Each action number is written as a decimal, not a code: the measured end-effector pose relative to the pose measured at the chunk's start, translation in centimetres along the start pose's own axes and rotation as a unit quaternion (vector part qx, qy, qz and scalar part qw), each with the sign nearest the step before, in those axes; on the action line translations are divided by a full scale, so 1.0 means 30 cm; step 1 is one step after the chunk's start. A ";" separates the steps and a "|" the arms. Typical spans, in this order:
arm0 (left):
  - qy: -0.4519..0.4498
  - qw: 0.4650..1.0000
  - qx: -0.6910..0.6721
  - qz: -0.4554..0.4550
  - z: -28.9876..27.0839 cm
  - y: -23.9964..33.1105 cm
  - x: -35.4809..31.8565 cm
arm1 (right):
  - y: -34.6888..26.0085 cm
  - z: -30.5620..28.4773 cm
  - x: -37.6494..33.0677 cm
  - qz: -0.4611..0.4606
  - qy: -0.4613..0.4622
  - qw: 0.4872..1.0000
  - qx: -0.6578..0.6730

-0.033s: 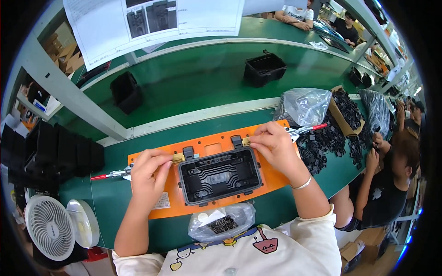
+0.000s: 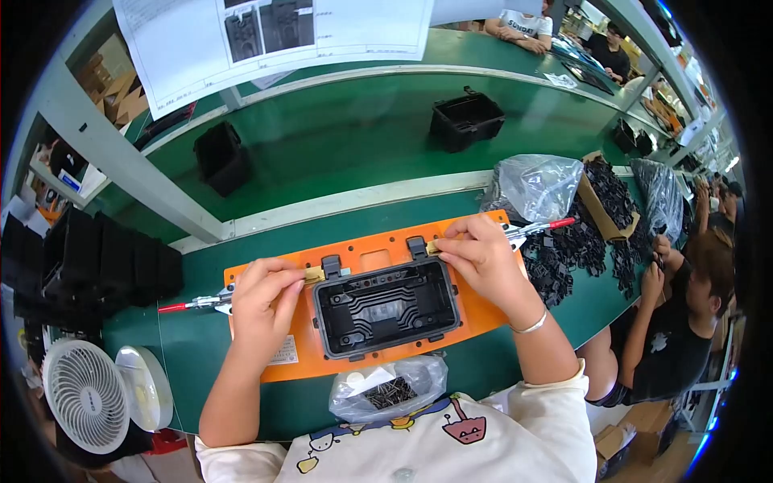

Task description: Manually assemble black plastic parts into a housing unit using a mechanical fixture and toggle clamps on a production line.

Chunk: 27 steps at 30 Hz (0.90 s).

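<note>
A black plastic box (image 2: 352, 332), its hollow inside facing up, sits on an orange fixture plate (image 2: 475, 318). Two black latch pieces, a left one (image 2: 331, 266) and a right one (image 2: 416, 247), stand at its far edge. At the box's far left corner, my left hand (image 2: 266, 296) pinches a small brass-coloured block (image 2: 315, 275) between thumb and fingers. My right hand (image 2: 485, 256) does likewise with another brass-coloured block (image 2: 432, 247) beside the right latch piece. The fingers partly hide both blocks.
Red-handled toggle clamps, left (image 2: 187, 306) and right (image 2: 555, 225), flank the plate. A bag of screws (image 2: 390, 393) lies in front of me. Small black parts (image 2: 576, 249) are heaped at right, near a seated co-worker (image 2: 676, 322). Stacked black boxes (image 2: 113, 262) and a fan (image 2: 84, 402) are left.
</note>
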<state>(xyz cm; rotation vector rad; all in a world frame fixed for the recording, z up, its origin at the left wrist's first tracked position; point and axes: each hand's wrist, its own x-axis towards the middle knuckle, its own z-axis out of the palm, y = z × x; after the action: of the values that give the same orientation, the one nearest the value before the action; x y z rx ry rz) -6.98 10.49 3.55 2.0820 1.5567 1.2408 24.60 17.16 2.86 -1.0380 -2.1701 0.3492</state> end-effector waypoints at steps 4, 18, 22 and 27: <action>-0.015 0.994 0.089 0.054 0.030 -0.033 -0.003 | -0.036 -0.034 0.002 -0.028 -0.034 0.997 -0.060; -0.045 0.958 0.281 0.027 -0.061 0.024 -0.105 | -0.242 0.145 0.161 -0.152 -0.136 0.978 -0.044; 0.183 0.979 0.050 -0.070 -0.146 -0.076 -0.205 | -0.270 0.185 0.173 -0.181 -0.164 0.965 -0.098; 0.511 0.762 -0.262 -0.300 -0.215 -0.180 -0.233 | -0.272 0.212 0.149 -0.249 -0.184 0.934 -0.181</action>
<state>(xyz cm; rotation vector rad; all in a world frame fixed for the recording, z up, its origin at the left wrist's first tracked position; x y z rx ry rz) -15.82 4.72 0.66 0.3844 1.6687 2.2884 13.54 15.67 4.51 -0.5920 -2.8130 -0.1120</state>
